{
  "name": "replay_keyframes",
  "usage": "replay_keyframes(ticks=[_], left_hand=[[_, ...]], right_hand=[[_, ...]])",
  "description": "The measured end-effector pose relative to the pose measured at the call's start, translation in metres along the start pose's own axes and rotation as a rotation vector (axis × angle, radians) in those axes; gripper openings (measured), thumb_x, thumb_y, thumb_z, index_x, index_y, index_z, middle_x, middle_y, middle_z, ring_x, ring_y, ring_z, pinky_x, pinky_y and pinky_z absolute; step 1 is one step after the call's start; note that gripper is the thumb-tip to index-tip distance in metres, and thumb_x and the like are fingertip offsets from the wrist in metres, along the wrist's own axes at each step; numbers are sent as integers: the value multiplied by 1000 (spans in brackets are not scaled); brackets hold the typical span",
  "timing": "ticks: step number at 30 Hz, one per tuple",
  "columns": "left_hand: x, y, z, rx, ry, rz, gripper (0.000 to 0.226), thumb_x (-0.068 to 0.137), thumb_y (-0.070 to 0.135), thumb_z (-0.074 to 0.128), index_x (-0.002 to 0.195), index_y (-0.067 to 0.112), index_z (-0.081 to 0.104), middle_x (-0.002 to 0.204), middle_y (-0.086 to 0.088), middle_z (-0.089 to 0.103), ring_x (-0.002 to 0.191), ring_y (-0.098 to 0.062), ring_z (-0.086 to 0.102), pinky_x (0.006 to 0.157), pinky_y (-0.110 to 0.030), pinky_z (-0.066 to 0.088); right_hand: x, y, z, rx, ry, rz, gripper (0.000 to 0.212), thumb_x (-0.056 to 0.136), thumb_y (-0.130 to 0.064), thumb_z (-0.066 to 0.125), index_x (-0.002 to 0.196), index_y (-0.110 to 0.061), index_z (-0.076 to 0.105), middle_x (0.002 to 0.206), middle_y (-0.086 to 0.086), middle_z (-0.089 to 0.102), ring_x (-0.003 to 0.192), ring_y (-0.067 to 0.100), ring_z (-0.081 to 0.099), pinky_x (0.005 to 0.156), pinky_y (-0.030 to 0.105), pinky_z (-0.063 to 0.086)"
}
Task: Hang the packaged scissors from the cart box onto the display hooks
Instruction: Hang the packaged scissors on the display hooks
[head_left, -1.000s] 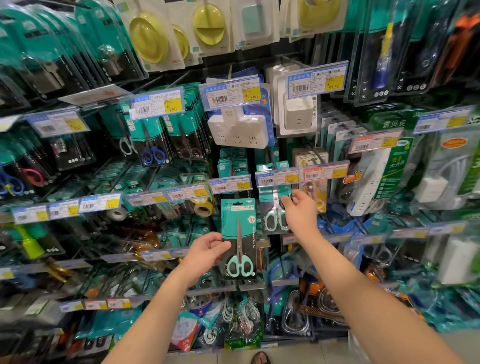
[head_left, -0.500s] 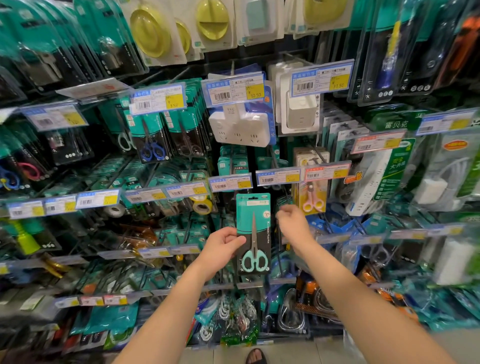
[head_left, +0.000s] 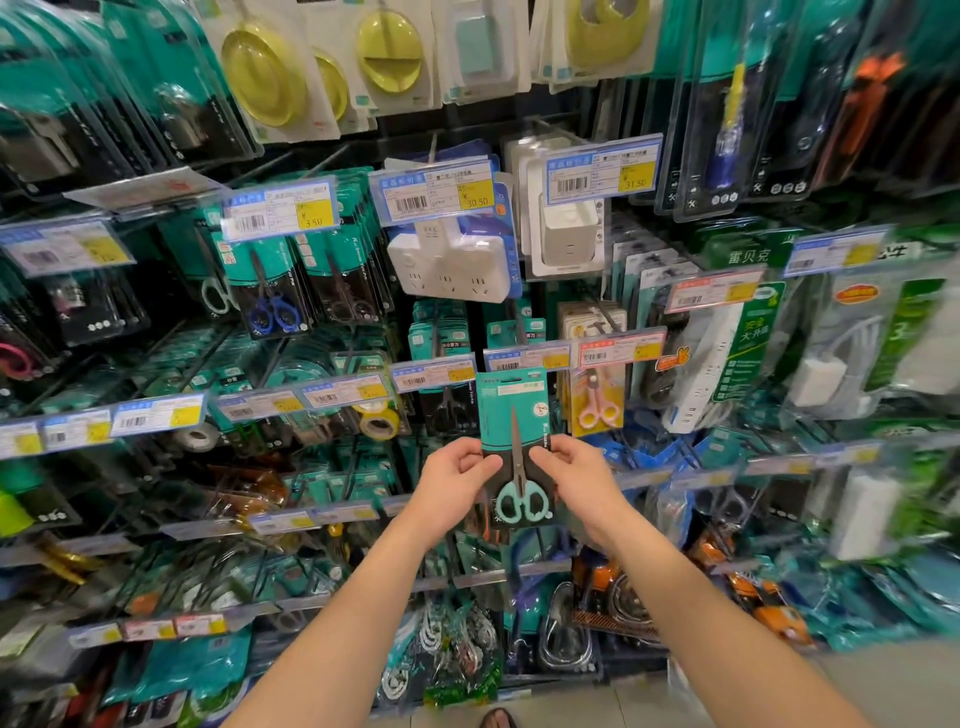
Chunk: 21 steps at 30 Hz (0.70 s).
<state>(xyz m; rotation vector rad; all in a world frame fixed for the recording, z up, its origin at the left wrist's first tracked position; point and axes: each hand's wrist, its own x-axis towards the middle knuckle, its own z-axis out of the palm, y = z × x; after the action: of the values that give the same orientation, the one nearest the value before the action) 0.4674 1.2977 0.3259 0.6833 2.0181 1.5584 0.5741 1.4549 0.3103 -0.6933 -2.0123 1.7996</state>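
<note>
A packaged pair of scissors (head_left: 514, 415), teal card with mint handles, is held upright in front of the display wall. My left hand (head_left: 454, 486) pinches its left edge and my right hand (head_left: 576, 483) pinches its right edge, at mid-height of the pack. The pack's top sits just below a price tag (head_left: 527, 358) on a display hook. Behind and to the left hangs another dark scissors pack (head_left: 449, 405). The cart box is out of view.
Hooks crowded with goods fill the wall: blue-handled scissors (head_left: 270, 306), pink small scissors (head_left: 597, 402), white power strips (head_left: 452, 270), tape rolls (head_left: 379, 421). Price tags stick out on hook ends. Floor tiles (head_left: 597, 706) and a toe show at the bottom.
My right hand came down from the hook area and took the pack's right edge. The pack moved right and up, under the price tag; both hands now hold it.
</note>
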Motion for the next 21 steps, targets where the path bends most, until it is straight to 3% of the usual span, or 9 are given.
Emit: replay_keyframes(ticks=[3, 11, 16, 18, 21], left_hand=[[2, 5, 5, -17, -12, -7, 12, 100, 18, 64, 110, 13, 69, 98, -6, 80, 87, -19, 76, 81, -40, 62], [4, 0, 5, 33, -41, -18, 12, 100, 18, 64, 110, 14, 70, 97, -6, 80, 95, -23, 76, 91, -48, 60], [7, -1, 7, 83, -40, -34, 8, 99, 21, 66, 105, 22, 72, 97, -17, 78, 97, -32, 74, 93, -52, 58], [10, 4, 8, 67, -41, -8, 10, 100, 20, 65, 108, 20, 71, 94, -10, 80, 92, -27, 76, 88, -47, 60], [15, 16, 9, 59, -25, 35, 13, 101, 17, 64, 112, 14, 70, 87, -1, 79, 74, -7, 73, 72, -25, 56]], right_hand=[[0, -3, -3, 26, 8, -1, 12, 98, -28, 64, 101, -25, 75, 98, -3, 78, 94, 19, 73, 90, 47, 58], [-4, 6, -6, 18, -24, -32, 13, 100, -24, 61, 101, -21, 73, 97, 4, 77, 94, 29, 72, 86, 47, 56], [-4, 9, -7, 88, -47, 23, 14, 102, -20, 59, 102, -14, 72, 95, 12, 76, 86, 25, 72, 69, 32, 57], [-2, 2, -10, 80, -28, -12, 14, 102, -21, 60, 103, -15, 72, 95, 7, 77, 84, 18, 72, 66, 25, 54], [5, -6, -13, 86, -10, -54, 15, 102, -21, 59, 107, -17, 73, 99, -2, 78, 89, 13, 73, 68, 21, 54]])
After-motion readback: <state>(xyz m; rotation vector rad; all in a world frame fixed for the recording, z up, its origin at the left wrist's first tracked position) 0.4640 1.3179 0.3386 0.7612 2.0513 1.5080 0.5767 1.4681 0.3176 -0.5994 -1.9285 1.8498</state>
